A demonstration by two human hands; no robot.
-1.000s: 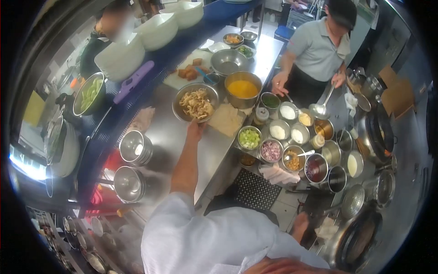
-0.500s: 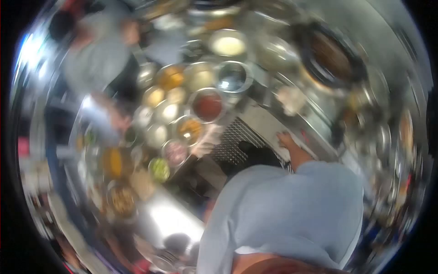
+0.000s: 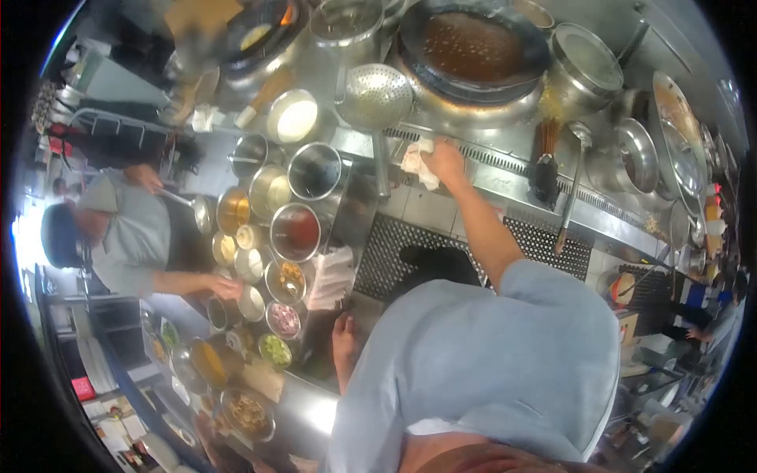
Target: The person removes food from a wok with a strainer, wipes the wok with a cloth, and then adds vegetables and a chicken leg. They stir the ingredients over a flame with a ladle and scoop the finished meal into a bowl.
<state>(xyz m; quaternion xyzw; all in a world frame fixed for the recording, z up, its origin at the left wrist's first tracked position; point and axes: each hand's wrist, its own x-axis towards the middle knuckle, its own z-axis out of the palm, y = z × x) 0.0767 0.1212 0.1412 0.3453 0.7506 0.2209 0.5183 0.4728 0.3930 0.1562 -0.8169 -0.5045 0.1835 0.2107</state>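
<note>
The left hand (image 3: 344, 340) is beside the metal tabletop (image 3: 303, 398), near a container of chopped greens (image 3: 275, 350); whether it is open or closed I cannot tell. Farther out, the right hand (image 3: 447, 163) grips a crumpled white cloth (image 3: 417, 163) at the stove's slotted front edge (image 3: 490, 162). Beyond sit a perforated strainer (image 3: 378, 96) and a wok of brown liquid (image 3: 473, 49).

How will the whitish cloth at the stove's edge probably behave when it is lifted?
The whitish cloth is likely floppy, since it bunches in soft folds at the right hand. It is probably light, as it looks like a small piece of fabric. It seems unlikely to roll, its outline being crumpled, not round.
</note>
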